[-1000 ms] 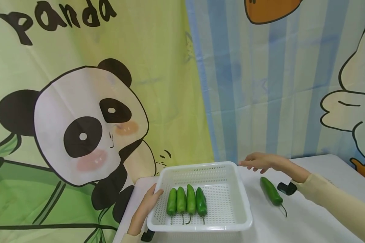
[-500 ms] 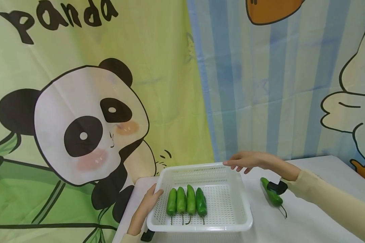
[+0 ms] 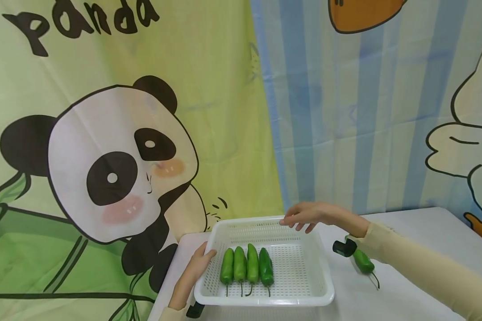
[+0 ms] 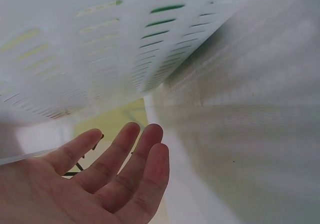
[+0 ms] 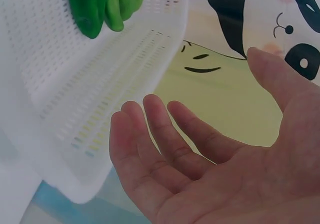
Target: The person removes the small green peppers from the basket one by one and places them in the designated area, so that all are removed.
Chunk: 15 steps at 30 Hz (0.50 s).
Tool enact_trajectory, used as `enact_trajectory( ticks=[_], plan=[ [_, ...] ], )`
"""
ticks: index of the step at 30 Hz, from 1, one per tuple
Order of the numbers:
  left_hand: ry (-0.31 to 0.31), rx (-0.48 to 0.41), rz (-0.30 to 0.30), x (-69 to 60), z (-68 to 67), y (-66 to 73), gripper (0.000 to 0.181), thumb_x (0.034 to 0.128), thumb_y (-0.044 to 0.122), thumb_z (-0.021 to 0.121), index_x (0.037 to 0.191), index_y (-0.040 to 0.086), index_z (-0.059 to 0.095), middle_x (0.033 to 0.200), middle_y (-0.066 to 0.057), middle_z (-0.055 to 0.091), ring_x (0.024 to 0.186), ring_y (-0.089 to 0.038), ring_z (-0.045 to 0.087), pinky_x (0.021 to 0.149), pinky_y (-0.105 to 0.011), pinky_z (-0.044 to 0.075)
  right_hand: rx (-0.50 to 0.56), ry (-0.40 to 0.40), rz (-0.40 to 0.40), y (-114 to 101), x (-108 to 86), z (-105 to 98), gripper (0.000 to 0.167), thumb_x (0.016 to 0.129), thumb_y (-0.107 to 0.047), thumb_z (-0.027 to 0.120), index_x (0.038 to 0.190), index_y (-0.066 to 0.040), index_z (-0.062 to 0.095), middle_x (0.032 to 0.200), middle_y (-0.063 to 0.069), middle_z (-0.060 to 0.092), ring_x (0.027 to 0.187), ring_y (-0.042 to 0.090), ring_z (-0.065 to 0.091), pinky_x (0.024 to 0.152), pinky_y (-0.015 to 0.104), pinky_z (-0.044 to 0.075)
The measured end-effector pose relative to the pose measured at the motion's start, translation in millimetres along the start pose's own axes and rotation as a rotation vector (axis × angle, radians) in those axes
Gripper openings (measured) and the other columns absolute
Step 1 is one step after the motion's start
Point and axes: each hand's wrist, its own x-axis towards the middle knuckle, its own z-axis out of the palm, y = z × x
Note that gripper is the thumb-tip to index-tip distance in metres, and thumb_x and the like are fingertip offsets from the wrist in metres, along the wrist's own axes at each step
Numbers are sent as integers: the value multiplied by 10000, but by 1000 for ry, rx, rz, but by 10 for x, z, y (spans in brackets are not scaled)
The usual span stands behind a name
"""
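Observation:
A white plastic basket (image 3: 301, 300) holds several green peppers (image 3: 252, 264) lined up side by side in its left half, stems toward the near rim. My left hand (image 3: 193, 272) grips the basket's left rim, thumb over it; in the left wrist view, the fingers of that hand (image 4: 115, 179) extend loosely outside the slotted wall. My right hand (image 3: 311, 215) hovers at the far rim's right part, palm down, holding nothing; its fingers are loosely bent in the right wrist view, beside the basket (image 5: 95, 114). Whether it touches the rim I cannot tell.
Another green pepper (image 3: 363, 262) lies on the white table (image 3: 417, 249) right of the basket, partly hidden by the right wrist's black device (image 3: 344, 248). A curtain with a printed panda (image 3: 116, 165) hangs directly behind the table.
My right hand has moved left from beside the basket's far right corner to over the far rim, its wrist now covering part of the loose pepper. My left hand has stayed in place.

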Motion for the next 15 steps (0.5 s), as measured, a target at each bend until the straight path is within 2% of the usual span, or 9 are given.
enact_trajectory(
  ticks=[7, 15],
  plan=[
    [-3, 21, -2, -13, -22, 12, 532, 1049, 241, 457, 1531, 44, 348, 1284, -310, 617, 893, -305, 744, 641, -402, 651, -13, -17, 12, -8, 229, 207, 478, 946, -459, 660, 1271, -110, 640, 1183, 52, 669, 1064, 244, 669, 865, 442, 617],
    [0, 13, 7, -36, -13, 37, 532, 1054, 245, 454, 1532, 37, 346, 1291, -315, 611, 902, -319, 743, 640, -408, 651, -34, 2, 81, 55, 475, 438, 423, 929, -467, 684, 1198, -142, 686, 1078, 30, 684, 952, 210, 679, 813, 431, 625]
  ],
)
